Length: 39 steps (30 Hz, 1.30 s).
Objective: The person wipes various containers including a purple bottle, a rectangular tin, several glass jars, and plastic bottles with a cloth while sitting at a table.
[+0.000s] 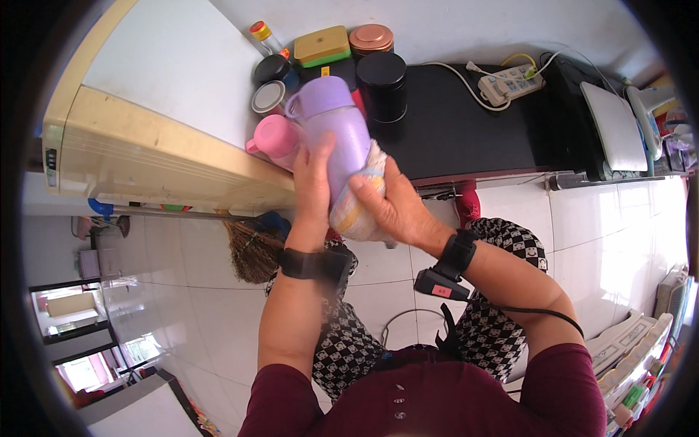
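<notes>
A purple thermos bottle point(345, 143) with a looped cup lid is tilted in front of me, above the edge of a black tabletop point(453, 145). My left hand point(314, 180) grips its side, thumb pointing up along the body. With my right hand point(396, 205) I press a pale striped cloth point(355, 216) around the bottle's lower end, so its base is hidden. Just left of the purple bottle stands a pink bottle point(276, 136) with a handled lid, partly covered by my left hand.
Behind stand a black canister point(382, 84), a copper-lidded tin point(371, 38), a gold-and-green box point(322, 45) and a white-lidded jar point(268, 97). A power strip point(510, 84) with cords and a silver laptop point(614, 125) lie rightward. A cream cabinet point(164, 147) borders the left; a broom point(251, 248) is below.
</notes>
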Available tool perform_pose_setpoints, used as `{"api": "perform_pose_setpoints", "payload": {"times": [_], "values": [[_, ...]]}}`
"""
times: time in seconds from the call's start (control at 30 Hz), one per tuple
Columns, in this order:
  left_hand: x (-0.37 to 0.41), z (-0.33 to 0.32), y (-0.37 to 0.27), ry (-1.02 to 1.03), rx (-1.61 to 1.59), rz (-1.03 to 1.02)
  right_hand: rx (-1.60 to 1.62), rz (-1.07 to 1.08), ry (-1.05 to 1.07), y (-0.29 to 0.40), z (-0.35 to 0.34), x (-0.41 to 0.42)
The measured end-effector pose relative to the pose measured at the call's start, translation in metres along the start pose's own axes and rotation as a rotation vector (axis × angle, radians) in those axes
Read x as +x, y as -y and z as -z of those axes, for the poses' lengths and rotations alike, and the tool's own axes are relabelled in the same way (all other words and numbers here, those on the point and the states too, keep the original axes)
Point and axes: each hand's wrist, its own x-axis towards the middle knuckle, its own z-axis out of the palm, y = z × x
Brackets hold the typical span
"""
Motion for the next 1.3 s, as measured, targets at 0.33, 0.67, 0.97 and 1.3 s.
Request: {"api": "perform_pose_setpoints", "payload": {"times": [0.33, 0.67, 0.97, 1.3], "values": [[-0.004, -0.004, 0.003, 0.021, -0.077, 0.087, -0.016, -0.001, -0.021, -0.001, 0.004, 0.005], [-0.015, -0.024, 0.0, 0.106, -0.068, 0.09, 0.159, -0.013, -0.167, -0.013, 0.013, 0.028], [-0.005, -0.004, -0.011, 0.037, -0.056, 0.031, 0.044, -0.138, 0.069, 0.001, 0.003, -0.001], [-0.011, -0.021, 0.003, 0.144, -0.056, 0.094, 0.015, -0.027, -0.185, -0.016, 0.022, 0.034]]}}
